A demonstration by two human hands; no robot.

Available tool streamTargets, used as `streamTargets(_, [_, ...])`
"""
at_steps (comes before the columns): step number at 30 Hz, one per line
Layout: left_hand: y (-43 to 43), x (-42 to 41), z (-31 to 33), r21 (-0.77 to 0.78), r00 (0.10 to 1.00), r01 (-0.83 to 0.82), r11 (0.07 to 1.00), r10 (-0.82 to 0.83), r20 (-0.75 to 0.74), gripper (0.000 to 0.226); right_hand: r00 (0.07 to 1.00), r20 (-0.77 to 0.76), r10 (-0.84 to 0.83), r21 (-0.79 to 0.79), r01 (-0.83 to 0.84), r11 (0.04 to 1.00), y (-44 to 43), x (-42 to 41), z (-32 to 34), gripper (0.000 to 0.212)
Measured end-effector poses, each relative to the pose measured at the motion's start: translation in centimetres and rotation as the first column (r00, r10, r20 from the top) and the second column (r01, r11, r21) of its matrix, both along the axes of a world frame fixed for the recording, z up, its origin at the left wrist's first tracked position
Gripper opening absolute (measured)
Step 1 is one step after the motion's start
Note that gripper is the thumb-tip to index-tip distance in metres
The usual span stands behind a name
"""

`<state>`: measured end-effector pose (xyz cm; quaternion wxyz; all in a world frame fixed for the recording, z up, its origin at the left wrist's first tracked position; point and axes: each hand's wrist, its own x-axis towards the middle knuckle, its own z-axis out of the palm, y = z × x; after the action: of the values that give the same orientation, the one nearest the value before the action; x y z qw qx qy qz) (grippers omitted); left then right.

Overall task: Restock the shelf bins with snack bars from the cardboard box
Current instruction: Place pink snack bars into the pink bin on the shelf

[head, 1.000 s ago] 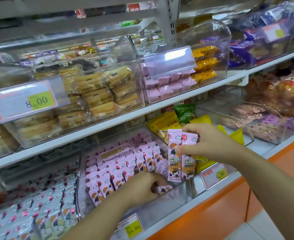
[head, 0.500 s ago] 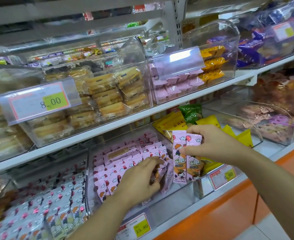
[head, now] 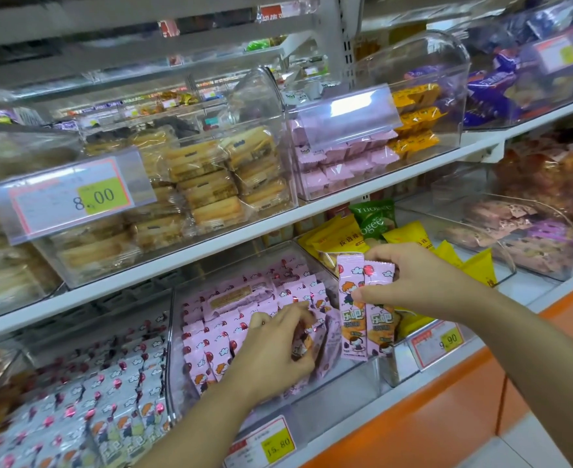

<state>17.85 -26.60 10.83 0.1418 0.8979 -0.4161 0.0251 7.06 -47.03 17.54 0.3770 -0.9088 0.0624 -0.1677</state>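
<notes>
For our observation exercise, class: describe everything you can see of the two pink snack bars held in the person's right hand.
The two pink snack bars are long, slim packets in glossy wrappers with crimped ends, printed with a cartoon child, clouds, a red balloon and an orange picture lower down. They hang upright, side by side, pinched around their upper halves by the right hand, at the right end of the clear bin of matching bars.

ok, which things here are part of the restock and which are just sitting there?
In the job: right hand pinching two pink bars; left hand curled round another bar in the clear bin; the pink stack there.
Just sitting: biscuit packs; yellow packets; green packet; grey bars; 8.00 price tag.
</notes>
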Motion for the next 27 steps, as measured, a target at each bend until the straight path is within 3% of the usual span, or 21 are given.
streamTargets(5, [0.2, -0.4, 0.2, -0.011, 0.999, -0.022, 1.0, 0.022, -0.043, 0.034, 1.0, 0.003, 0.012, 0.011, -0.012, 1.0, 0.0, 0.2, -0.2, 0.063])
streamTargets(10, [-0.2, -0.8, 0.4, -0.031, 0.999, 0.022, 0.999, -0.021, 0.03, 0.055, 0.998, 0.006, 0.065, 0.026, -0.065, 0.998, 0.3, 0.5, -0.2, 0.034])
streamTargets(14, [-0.3, -0.8, 0.6, -0.046, 0.997, 0.061, 0.997, -0.059, 0.045, 0.059, 0.997, 0.015, 0.079, 0.04, -0.08, 0.996, 0.4, 0.5, -0.3, 0.036])
streamTargets(20, [0.0, -0.4, 0.1, -0.164, 0.998, -0.036, 0.986, 0.028, -0.05, 0.042, 0.998, -0.002, 0.068, 0.014, -0.068, 0.998, 0.1, 0.8, -0.5, 0.046])
streamTargets(23, [0.0, 0.3, 0.0, -0.006, 0.989, -0.082, 0.997, 0.082, 0.125, 0.043, 0.997, 0.011, 0.077, 0.004, -0.077, 0.997, -0.1, 1.0, -0.7, 0.045])
streamTargets(27, [0.0, 1.2, -0.4, 0.2, 0.932, -0.191, 0.961, 0.114, 0.344, 0.061, 1.0, 0.013, 0.028, -0.019, -0.028, 0.999, -0.1, 0.8, -0.7, 0.066])
